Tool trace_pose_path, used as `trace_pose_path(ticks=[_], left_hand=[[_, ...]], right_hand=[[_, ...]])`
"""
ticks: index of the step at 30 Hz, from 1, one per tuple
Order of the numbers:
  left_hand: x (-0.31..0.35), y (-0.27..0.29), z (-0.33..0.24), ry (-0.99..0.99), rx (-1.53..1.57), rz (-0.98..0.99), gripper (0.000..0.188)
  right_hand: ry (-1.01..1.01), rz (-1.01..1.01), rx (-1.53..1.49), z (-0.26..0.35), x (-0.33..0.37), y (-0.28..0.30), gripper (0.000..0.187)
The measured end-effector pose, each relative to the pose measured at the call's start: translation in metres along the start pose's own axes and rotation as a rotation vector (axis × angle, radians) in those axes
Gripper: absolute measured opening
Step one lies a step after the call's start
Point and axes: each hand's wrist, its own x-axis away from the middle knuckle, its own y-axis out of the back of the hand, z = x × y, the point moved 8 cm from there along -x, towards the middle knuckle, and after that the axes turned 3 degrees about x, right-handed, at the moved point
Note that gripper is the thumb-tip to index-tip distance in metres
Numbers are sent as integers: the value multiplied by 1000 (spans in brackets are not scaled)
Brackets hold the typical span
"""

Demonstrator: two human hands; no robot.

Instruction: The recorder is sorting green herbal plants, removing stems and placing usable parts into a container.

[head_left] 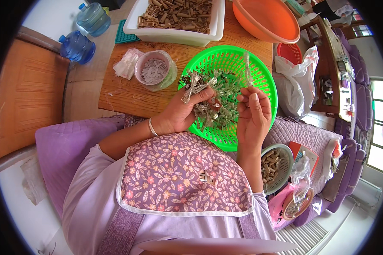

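Nearest lies a floral apron [185,174] with a pale edge, worn over a light lilac top [98,182]. To its right, on a quilted cover [306,134], a grey-green basin [287,163] holds brown pieces [269,168].

Just beyond the apron are 2 bare hands. The left hand [178,111], with a silvery bangle [152,127] at its wrist, has its fingers closed around a bunch of clear, crinkled strips [194,87]; the bunch is over the left part of a bright green basket [273,100]. The right hand [255,111] is over the basket's right side, its thumb and fingers drawn together on the lower end of 1 slim clear strip [247,70], which points toward the far side. The 2 hands are apart, and between and below them more greenish, clear strips [227,114] are heaped in the basket. Too little shows to tell what each strip is.

The basket stands at the right of the wooden counter [157,100]. Left of it, a round tub [162,87] contains small greyish-white pieces [154,70], just beside a crumpled whitish packet [127,63].

Farther, a white bin [174,37] holds many brown pieces, with an orange basin [264,23] to its right. At far left, 2 blue water bottles [78,47] stand on the floor [81,89].
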Motion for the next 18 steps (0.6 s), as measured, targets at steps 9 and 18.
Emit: trace_pose_path(ticks=[9, 18], left_hand=[[0, -6, 3, -60, -123, 96, 26], [-9, -14, 7, -30, -97, 71, 27]], right_hand=[[198, 8, 382, 6, 11, -14, 8], [591, 345, 1135, 30, 19, -54, 15]])
